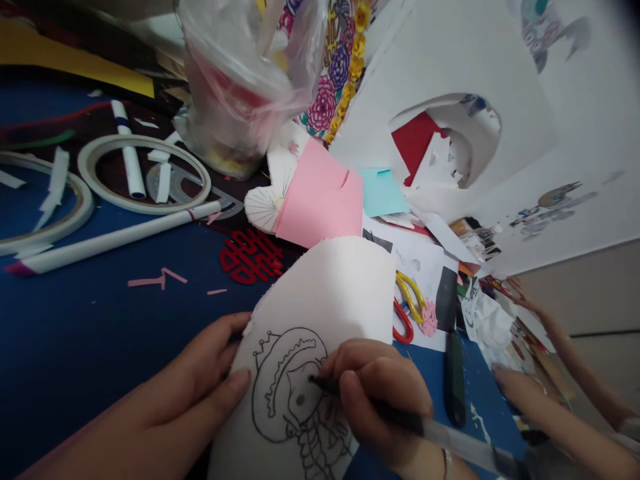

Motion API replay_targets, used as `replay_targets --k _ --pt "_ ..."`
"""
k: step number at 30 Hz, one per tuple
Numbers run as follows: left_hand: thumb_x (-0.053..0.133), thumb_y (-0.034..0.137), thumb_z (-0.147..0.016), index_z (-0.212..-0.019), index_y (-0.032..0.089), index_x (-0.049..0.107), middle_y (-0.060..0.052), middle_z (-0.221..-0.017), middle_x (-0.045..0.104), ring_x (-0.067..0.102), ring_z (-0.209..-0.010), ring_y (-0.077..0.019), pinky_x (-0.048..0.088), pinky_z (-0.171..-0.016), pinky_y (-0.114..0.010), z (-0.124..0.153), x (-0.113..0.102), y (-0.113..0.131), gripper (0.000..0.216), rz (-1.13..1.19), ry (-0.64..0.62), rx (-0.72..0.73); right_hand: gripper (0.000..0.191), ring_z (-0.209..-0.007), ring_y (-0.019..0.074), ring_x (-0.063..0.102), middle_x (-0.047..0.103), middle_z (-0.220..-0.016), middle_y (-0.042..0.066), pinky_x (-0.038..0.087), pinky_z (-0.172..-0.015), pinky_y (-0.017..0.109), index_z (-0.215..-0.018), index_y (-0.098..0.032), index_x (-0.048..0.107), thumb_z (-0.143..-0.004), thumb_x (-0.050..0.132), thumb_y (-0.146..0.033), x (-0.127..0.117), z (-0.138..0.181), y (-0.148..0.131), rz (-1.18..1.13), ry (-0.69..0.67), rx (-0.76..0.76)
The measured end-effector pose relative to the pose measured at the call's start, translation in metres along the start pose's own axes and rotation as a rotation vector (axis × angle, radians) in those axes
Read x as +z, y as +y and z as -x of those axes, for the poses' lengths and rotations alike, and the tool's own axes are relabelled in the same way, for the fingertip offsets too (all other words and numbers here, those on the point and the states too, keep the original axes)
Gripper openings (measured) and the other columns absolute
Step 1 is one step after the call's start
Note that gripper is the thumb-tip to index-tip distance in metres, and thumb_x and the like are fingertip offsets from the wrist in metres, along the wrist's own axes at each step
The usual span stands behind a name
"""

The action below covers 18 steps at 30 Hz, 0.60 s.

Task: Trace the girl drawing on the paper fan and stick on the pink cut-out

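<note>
A white sheet with a black line drawing of a crowned figure lies on the blue table cover in front of me. My left hand rests flat on the sheet's left edge, fingers together, pressing it down. My right hand is closed around a thin black-tipped pen or craft knife, its tip touching the drawing near the middle.
Pink paper, a red paper cutout, tape rings, rolled white tubes, a plastic bag over a cup, scissors with yellow and red handles and white sheets crowd the table. Another person's arms reach in at right.
</note>
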<state>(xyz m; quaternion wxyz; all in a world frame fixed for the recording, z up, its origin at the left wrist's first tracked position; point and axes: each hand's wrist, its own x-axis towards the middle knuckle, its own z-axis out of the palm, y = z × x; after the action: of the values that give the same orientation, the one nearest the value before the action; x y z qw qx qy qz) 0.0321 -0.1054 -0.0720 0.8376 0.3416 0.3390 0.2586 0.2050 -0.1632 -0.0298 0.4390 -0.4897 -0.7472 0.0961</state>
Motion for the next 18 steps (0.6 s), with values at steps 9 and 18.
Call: replay_targets --k 9,18 --pt "0.063 0.038 -0.067 -0.133 0.037 0.030 0.009 -0.126 0.057 0.048 -0.119 -0.0291 0.058 -0.075 -0.032 -0.0021 0.0007 -0.0015 0.075 0.036 0.012 0.001 0.028 -0.051 0.0093 0.055 0.051 -0.053 -0.003 0.044 -0.045 0.019 -0.059 -0.021 0.031 -0.075 0.048 -0.005 0.0004 -0.0020 0.0016 0.098 0.054 -0.042" --pt "0.062 0.038 -0.068 -0.132 0.040 0.033 0.012 -0.122 0.059 0.047 -0.120 -0.0277 0.054 -0.082 -0.035 0.0001 0.0021 -0.0016 0.070 0.028 0.053 -0.001 0.026 -0.052 0.0095 0.056 0.052 -0.053 -0.004 0.043 -0.046 0.019 -0.060 -0.020 0.032 -0.075 0.049 -0.006 0.0011 -0.0025 0.0030 0.111 0.034 -0.061"
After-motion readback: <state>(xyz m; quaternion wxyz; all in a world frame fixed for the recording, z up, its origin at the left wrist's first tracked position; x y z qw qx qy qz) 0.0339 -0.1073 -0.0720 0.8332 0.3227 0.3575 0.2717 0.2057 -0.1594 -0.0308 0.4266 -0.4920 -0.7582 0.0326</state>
